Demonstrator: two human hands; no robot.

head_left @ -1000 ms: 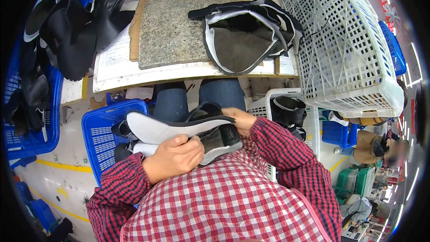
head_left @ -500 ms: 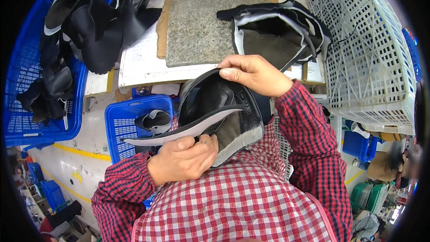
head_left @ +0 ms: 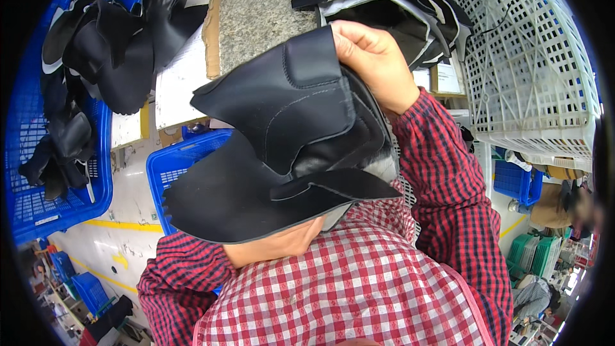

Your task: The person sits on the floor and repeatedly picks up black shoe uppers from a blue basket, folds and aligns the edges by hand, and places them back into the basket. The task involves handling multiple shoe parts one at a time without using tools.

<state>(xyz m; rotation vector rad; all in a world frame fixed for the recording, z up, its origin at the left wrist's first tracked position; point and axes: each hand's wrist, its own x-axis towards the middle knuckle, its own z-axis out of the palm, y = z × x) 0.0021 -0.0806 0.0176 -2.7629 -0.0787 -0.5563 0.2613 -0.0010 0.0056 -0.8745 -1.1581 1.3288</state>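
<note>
A black leather boot upper [head_left: 250, 179] is held up in front of my checked apron, spread so its smooth outer face and stitched seams show. My right hand [head_left: 373, 57] is closed on its top edge, thumb against the leather. My left hand [head_left: 278, 247] is under the lower flap, and the leather hides its fingers; it grips the upper from below. More black uppers with pale lining [head_left: 397, 16] lie on the bench behind my right hand.
A grey stone slab [head_left: 269, 16] lies on cardboard on the bench. At left, a blue basket [head_left: 25, 198] holds several black uppers, some reaching onto the bench. A white plastic crate [head_left: 532, 70] stands at right. Another blue basket [head_left: 182, 154] sits below the bench edge.
The upper has been turned and opened out, from its inside and pale lining showing to its black outer face. My right hand has risen; my left hand has gone beneath the leather.
</note>
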